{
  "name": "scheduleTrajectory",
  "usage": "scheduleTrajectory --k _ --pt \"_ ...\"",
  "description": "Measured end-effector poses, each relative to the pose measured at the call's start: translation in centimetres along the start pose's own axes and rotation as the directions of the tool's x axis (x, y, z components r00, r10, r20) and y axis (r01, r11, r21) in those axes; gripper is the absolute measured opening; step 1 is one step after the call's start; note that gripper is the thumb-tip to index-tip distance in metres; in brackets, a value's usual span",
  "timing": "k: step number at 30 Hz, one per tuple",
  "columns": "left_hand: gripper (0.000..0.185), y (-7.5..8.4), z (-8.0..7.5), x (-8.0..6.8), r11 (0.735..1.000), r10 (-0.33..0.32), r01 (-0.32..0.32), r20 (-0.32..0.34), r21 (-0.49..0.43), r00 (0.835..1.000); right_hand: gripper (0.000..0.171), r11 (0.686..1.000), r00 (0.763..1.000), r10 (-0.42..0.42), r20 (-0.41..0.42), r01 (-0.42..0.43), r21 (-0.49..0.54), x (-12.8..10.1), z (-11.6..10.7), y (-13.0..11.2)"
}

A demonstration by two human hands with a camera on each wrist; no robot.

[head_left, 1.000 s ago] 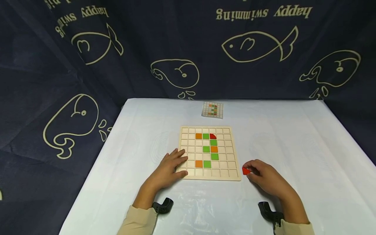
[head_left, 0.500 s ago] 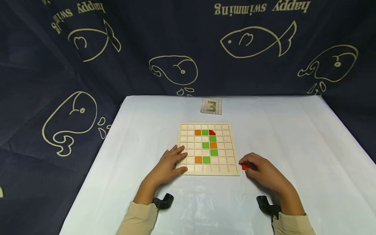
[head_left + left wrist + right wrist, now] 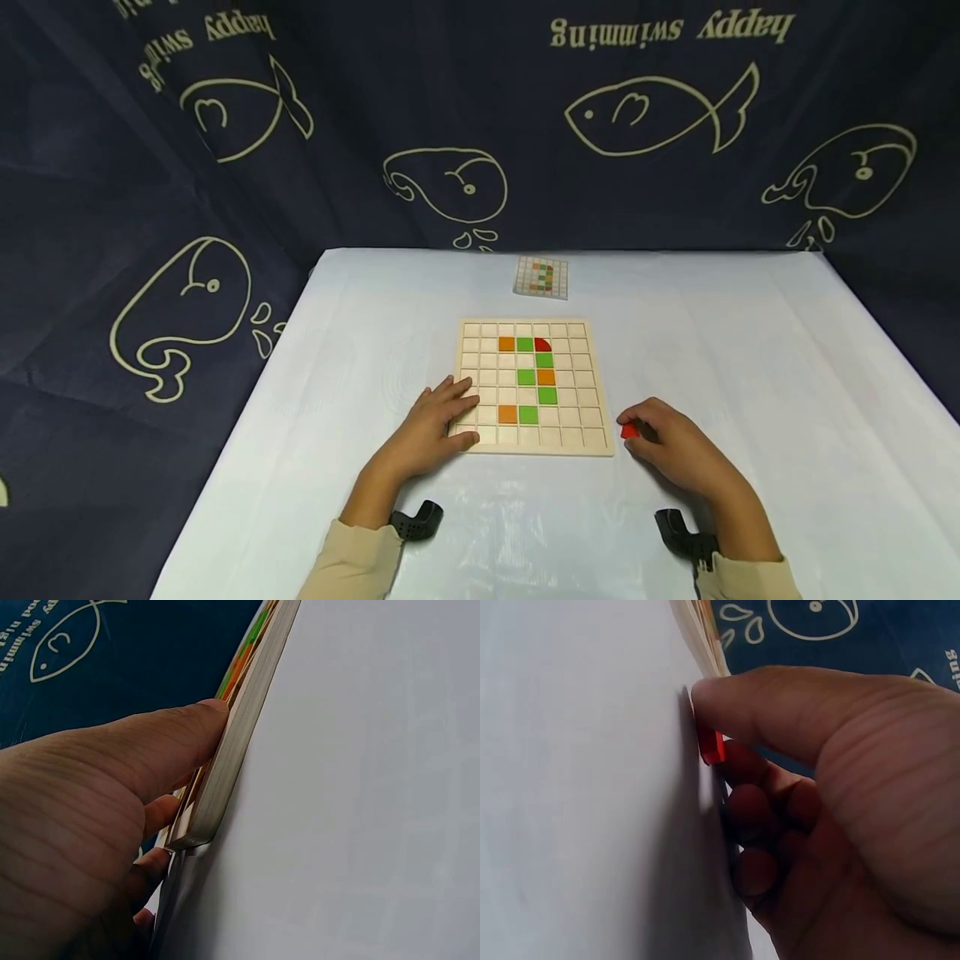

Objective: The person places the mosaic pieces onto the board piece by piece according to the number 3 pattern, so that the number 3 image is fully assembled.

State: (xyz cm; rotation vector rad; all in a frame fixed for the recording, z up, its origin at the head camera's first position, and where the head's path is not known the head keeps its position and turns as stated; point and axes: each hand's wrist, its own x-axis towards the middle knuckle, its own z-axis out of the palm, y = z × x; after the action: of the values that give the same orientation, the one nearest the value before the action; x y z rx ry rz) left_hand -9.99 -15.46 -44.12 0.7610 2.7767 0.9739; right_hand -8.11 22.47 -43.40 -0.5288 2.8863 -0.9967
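A square wooden grid board [image 3: 580,442] lies on the white table. Orange, green and dark red tiles sit in several of its cells; the dark red tile [image 3: 542,345] has one rounded corner. My left hand [image 3: 427,425] rests on the board's left edge with spread fingers, the thumb on the near-left corner. Off the board's near-right corner, my right hand [image 3: 678,446] pinches a small bright red tile [image 3: 629,431] between thumb and forefinger, low at the tabletop. In the right wrist view the thumb partly covers this red tile [image 3: 712,746], while the other fingers curl beneath.
Behind the board lies a small card [image 3: 541,277] printed with a grid and a similar coloured pattern. A dark blue cloth [image 3: 450,100] with fish and whale drawings hangs past the table's far edge. Black wrist mounts [image 3: 417,521] sit on both forearms.
The right thumb and forefinger have shifted about the red tile, and less of it shows now than one second ago. The left hand stays on the board. The head view has tilted slightly.
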Motion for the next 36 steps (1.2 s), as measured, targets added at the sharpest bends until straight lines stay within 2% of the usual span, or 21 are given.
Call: scheduleTrajectory --k 7,17,27,36 --pt "0.055 0.07 0.21 -0.11 1.0 0.004 -0.004 0.001 -0.009 1.0 0.031 0.999 1.0 -0.027 -0.014 0.027 0.035 -0.4 0.02 -0.1" --pt "0.055 -0.06 0.26 -0.1 1.0 0.003 -0.003 -0.004 -0.006 1.0 0.02 1.0 0.999 0.015 -0.033 -0.014 0.012 -0.22 0.07 -0.21" --pt "0.055 -0.2 0.23 -0.06 1.0 0.016 -0.017 -0.015 -0.006 1.0 0.031 1.0 1.0 0.002 -0.012 -0.002 0.027 -0.11 -0.06 -0.19" --pt "0.055 -0.09 0.06 -0.02 1.0 0.011 -0.011 -0.011 -0.002 1.0 0.025 1.0 1.0 -0.006 -0.019 0.006 0.017 0.07 -0.08 -0.11"
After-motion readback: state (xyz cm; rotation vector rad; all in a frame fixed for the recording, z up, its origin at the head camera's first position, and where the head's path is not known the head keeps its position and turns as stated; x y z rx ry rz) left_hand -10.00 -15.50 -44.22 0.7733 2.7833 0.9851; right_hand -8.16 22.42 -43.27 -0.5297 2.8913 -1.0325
